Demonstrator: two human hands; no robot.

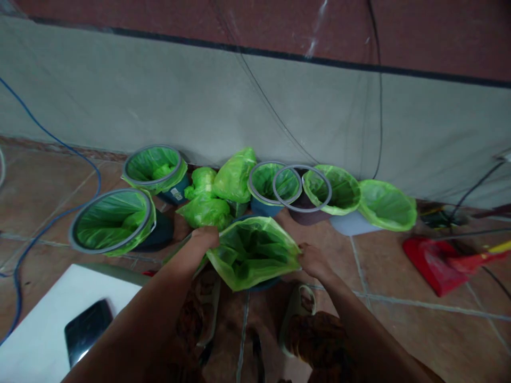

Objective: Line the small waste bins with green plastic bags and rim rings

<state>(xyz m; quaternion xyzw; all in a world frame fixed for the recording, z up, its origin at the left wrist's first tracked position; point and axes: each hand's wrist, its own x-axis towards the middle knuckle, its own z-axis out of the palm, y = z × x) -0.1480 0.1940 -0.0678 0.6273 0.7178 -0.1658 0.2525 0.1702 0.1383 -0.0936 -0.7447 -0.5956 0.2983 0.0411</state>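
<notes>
A green plastic bag [255,274] is spread wide open in front of me, between my feet and the wall. My left hand [206,236] grips its left edge, fingers closed on the plastic. On the opposite side, my right hand [313,259] pinches the right edge. Under the bag, part of a blue bin [268,285] shows; the bag hides most of it. Behind it, a loose-looking grey ring [329,187] lies across the tops of a lined blue bin [261,207] and a dark bin [307,215].
Two ring-rimmed lined bins [159,229] and several knotted green bags [235,178] stand left. Lined bins [351,223] line the wall at right, near a red dustpan [435,266]. A phone [88,327] lies on a white surface [35,324]; a blue cable [51,210] crosses the floor.
</notes>
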